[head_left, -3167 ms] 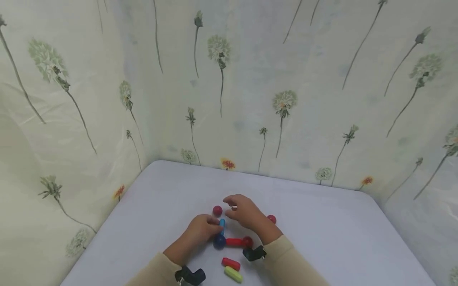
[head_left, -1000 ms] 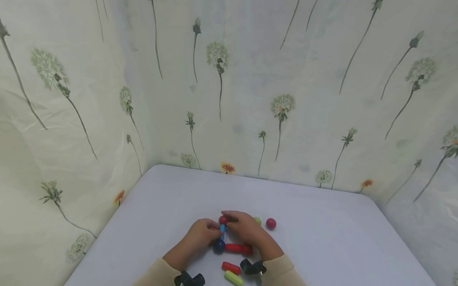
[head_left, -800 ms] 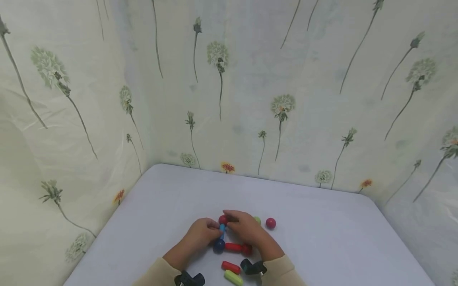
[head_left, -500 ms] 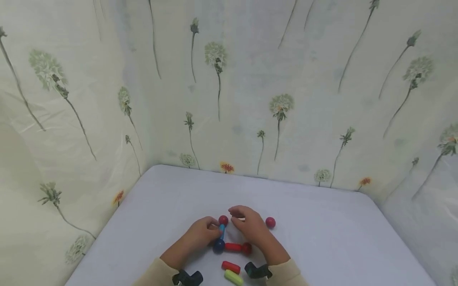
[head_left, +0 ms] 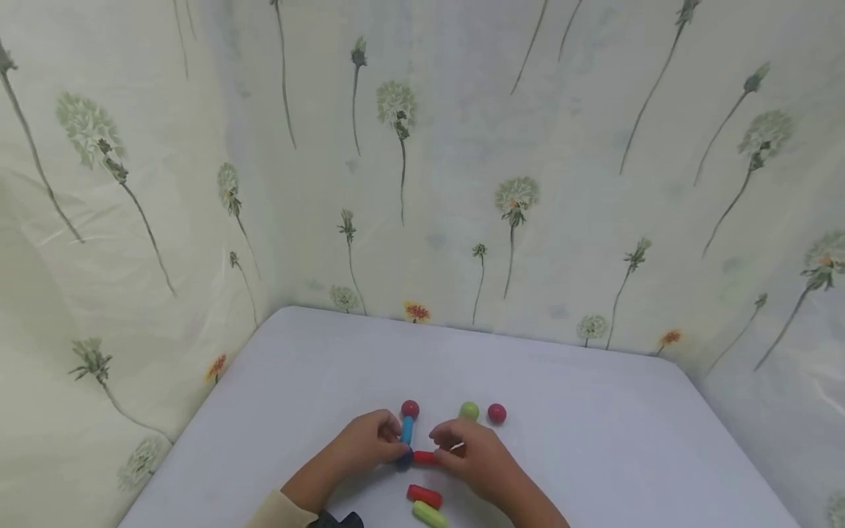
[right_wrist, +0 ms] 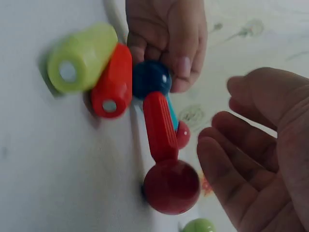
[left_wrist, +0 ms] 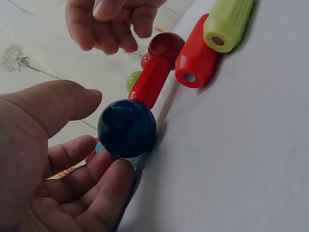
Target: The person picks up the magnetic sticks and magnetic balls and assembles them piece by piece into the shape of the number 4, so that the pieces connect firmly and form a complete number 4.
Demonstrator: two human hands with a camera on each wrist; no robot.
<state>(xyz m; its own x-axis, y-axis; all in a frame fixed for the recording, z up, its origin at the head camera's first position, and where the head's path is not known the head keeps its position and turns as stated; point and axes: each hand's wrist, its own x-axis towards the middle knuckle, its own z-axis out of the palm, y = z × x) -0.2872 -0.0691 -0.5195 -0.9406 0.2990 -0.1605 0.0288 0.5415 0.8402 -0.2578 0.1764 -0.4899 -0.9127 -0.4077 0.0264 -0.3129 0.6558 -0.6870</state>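
A dark blue ball (left_wrist: 127, 128) joins a light blue rod (head_left: 407, 431) and a red rod (right_wrist: 161, 126) in an L shape on the table. A red ball (head_left: 410, 409) caps the blue rod's far end; a dark red ball (right_wrist: 172, 186) caps the red rod. My left hand (head_left: 366, 440) is at the dark blue ball, fingertips right at its underside and thumb apart from it in the left wrist view. Beside the red rod and its ball, my right hand (head_left: 478, 455) is loosely curved with nothing held. It hides the dark red ball in the head view.
A loose red rod (head_left: 425, 495) and a yellow-green rod (head_left: 429, 515) lie side by side at the near side, with metal discs in their ends. Beyond my right hand sit a green ball (head_left: 469, 411) and another red ball (head_left: 497, 413). Flower-patterned sheeting stands behind the white table (head_left: 581, 425).
The red ball, earlier apart, now meets the blue rod's far end. My right hand has left it and come nearer, beside the red rod. My left hand has slid from the blue rod toward the dark blue ball.
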